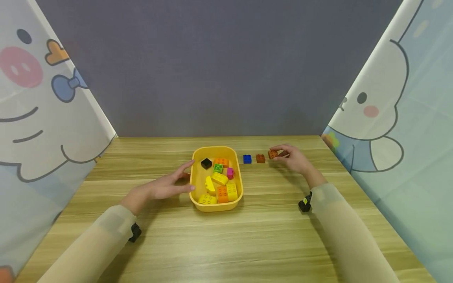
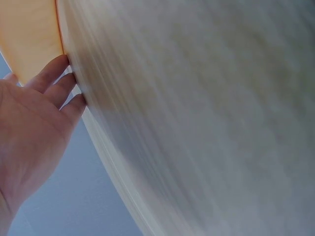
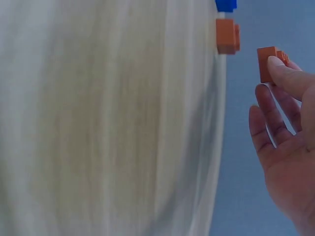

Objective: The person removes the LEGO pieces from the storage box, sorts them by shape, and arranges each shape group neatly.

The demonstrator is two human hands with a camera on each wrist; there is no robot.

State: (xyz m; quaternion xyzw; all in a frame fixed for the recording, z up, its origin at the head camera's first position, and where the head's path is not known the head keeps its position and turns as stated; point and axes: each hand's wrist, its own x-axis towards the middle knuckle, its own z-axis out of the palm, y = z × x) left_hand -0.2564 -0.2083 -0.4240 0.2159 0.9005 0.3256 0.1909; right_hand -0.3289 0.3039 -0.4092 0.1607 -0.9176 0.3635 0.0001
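My right hand [image 1: 292, 158] pinches a reddish-brown toy brick [image 1: 273, 154] between thumb and fingers. In the right wrist view this brick [image 3: 266, 64] is held apart from the tabletop, its studs facing away from the table. To its left, another reddish-brown brick [image 1: 260, 158] and a blue brick [image 1: 247, 159] stand on the table in a row. My left hand [image 1: 161, 188] rests against the left side of a yellow bin [image 1: 196, 196], thumb and index finger spread along the rim. Several fingertips touch the bin's outer wall [image 2: 29, 39] in the left wrist view.
Inside the bin lie several bricks: a black one [image 1: 206, 163], a green one [image 1: 218, 168], a magenta one [image 1: 230, 173], plus orange and yellow ones. A grey wall [image 1: 219, 70] stands behind the wooden table [image 1: 226, 247], with cartoon-printed sheets [image 1: 417, 98] on both sides.
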